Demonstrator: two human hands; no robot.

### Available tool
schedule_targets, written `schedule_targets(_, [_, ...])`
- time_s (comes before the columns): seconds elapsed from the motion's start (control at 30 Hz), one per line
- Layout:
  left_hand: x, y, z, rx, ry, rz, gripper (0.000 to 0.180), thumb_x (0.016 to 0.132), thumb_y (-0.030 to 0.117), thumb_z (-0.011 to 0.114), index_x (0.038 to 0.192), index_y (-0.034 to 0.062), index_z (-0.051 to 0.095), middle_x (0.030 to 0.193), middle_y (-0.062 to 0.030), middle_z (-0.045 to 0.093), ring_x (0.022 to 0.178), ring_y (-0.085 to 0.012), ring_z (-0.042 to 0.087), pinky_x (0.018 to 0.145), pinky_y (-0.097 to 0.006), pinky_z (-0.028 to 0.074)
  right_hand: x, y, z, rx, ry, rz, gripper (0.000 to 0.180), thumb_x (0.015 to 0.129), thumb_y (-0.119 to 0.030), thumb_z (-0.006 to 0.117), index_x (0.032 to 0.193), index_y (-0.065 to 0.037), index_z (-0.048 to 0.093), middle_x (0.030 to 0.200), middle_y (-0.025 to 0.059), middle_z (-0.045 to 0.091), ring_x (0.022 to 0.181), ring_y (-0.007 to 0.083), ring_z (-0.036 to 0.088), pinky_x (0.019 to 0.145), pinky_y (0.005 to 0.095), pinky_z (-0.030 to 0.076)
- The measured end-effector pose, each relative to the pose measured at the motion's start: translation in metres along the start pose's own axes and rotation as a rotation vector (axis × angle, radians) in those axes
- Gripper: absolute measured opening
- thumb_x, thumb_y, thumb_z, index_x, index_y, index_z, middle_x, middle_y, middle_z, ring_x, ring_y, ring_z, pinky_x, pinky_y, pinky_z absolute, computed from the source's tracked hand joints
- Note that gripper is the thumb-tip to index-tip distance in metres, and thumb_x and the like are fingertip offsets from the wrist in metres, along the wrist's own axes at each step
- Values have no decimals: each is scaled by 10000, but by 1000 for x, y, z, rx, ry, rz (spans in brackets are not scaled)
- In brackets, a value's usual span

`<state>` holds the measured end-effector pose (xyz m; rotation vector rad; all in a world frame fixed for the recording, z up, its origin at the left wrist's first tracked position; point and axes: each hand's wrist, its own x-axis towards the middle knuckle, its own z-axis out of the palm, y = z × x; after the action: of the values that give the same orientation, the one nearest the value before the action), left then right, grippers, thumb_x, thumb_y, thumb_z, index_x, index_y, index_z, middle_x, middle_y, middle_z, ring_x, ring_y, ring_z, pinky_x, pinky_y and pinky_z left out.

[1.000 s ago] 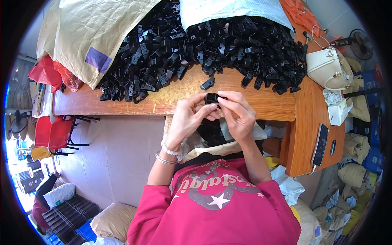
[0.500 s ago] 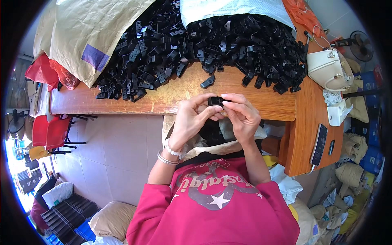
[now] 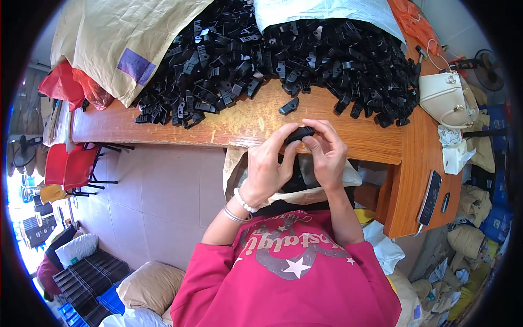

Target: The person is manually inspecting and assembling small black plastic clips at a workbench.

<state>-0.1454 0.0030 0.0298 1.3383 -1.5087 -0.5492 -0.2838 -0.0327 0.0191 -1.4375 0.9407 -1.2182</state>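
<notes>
Both my hands meet over the front edge of a wooden table [image 3: 239,122]. My left hand [image 3: 269,166] and my right hand [image 3: 326,152] pinch one small black plastic part [image 3: 299,132] between their fingertips. A big heap of similar black plastic parts [image 3: 283,60] covers the far side of the table. One loose black part [image 3: 289,106] lies on bare wood just beyond my fingers. An open sack [image 3: 305,188] sits in my lap under the hands, with dark parts inside.
A tan sack [image 3: 117,43] and a white sack [image 3: 327,11] lie over the heap. A white handbag [image 3: 447,98], a tissue box [image 3: 453,157] and a phone [image 3: 430,196] rest on the right side. Red chairs [image 3: 71,166] stand at the left.
My hands have stayed together on the small black part, shifting only slightly toward me and turning it between the fingers.
</notes>
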Motion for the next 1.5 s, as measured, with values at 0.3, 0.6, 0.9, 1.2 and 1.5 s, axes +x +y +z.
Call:
schedule_targets(0.3, [62,-64,-46,713,176,146,250,812,83,665,1039,45,567,952,-121,551,724,-285,611,574,-358,498,15,4,-12,-363,-192,-73,119,852,-1,619,954,26,674,866,120,626,699,193,611,615,292,473])
schedule_targets(0.6, [27,-58,-17,167,244,-177,312,788,-61,519,1090,13,492,836,-159,586,683,-266,594,627,-348,480,42,25,19,-849,86,-336,276,813,19,583,1062,-50,680,828,106,555,767,278,573,686,391,448])
schedule_targets(0.9, [23,-40,-28,-735,-104,-679,281,908,-45,402,1164,24,496,831,-81,616,629,-125,614,575,-250,510,31,20,14,-987,-197,-273,261,781,-76,644,1039,-42,651,869,116,529,893,276,536,755,378,409])
schedule_targets(1.2, [22,-53,-9,-217,143,-328,165,856,-9,545,1013,-22,592,745,-57,631,652,-97,570,604,-232,462,9,3,21,-287,198,-211,296,808,-1,650,1090,-18,561,930,123,637,720,206,614,654,320,493])
schedule_targets(1.5, [20,-20,-8,-722,-202,-631,329,921,34,569,1232,-54,502,951,-121,675,770,-164,689,655,-233,550,13,-1,14,-349,123,-132,285,805,-11,660,1088,-19,630,892,122,653,688,209,614,630,308,493])
